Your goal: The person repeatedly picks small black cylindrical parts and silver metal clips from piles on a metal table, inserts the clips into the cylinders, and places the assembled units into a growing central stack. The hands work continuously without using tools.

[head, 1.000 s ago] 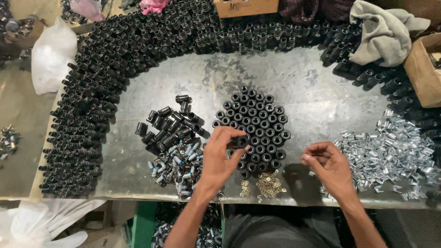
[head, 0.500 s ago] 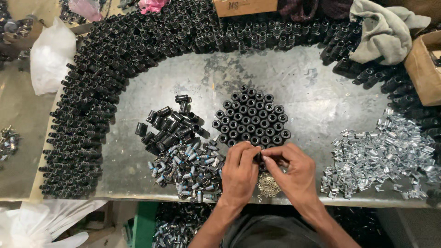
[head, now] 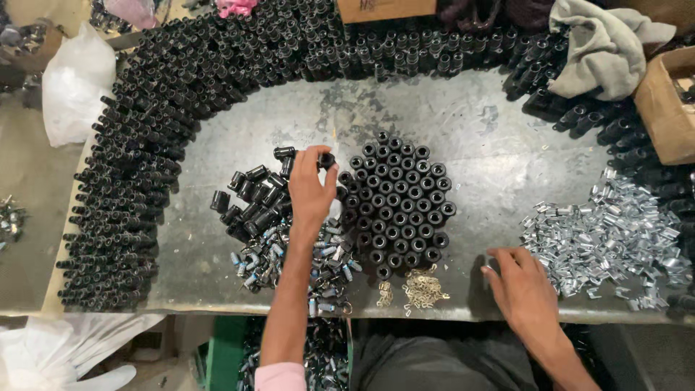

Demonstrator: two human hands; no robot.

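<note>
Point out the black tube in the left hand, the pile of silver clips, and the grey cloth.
black tube (head: 327,159), head view, on its open top end.
pile of silver clips (head: 615,235), head view, on the heap's middle.
grey cloth (head: 604,47), head view, on its central fold.

Small black cylindrical cap (head: 327,159), pinched, just beside upright cap cluster (head: 397,203).

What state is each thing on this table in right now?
Left hand: grip shut on a black tube.
Right hand: open, flat beside the silver clips.
Upright tube cluster: standing, packed together.
Loose tube pile: lying tumbled.
Grey cloth: crumpled.
</note>
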